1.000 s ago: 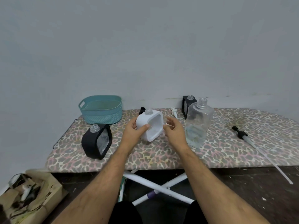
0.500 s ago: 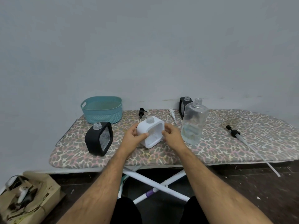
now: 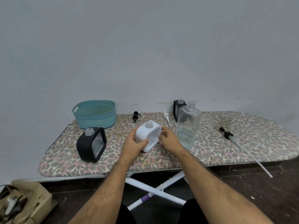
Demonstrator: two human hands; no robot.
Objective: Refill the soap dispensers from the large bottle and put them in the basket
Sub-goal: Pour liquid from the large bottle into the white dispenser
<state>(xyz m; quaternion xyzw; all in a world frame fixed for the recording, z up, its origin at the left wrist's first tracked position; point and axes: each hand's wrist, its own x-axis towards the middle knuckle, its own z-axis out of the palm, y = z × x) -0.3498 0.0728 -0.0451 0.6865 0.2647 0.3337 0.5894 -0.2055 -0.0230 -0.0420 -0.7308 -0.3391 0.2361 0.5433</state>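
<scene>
A white soap dispenser (image 3: 146, 133) without its pump stands at the middle of the ironing board (image 3: 210, 152). My left hand (image 3: 135, 143) grips its left side and my right hand (image 3: 168, 139) holds its right side. Just right of it stands the large clear bottle (image 3: 188, 125), uncapped, with a little liquid at the bottom. A black dispenser (image 3: 91, 144) with an open neck stands at the left. A second black dispenser (image 3: 178, 107) is partly hidden behind the large bottle. The teal basket (image 3: 95, 113) sits at the back left, apparently holding nothing.
A black pump (image 3: 135, 116) and a white pump (image 3: 166, 115) lie at the back of the board. A long pump with a black head and white tube (image 3: 239, 144) lies at the right, overhanging the front edge. A cardboard box (image 3: 24, 202) sits on the floor at lower left.
The white dispenser has come down from in front of me onto the board, both hands staying on it. My right hand closed in on its right side.
</scene>
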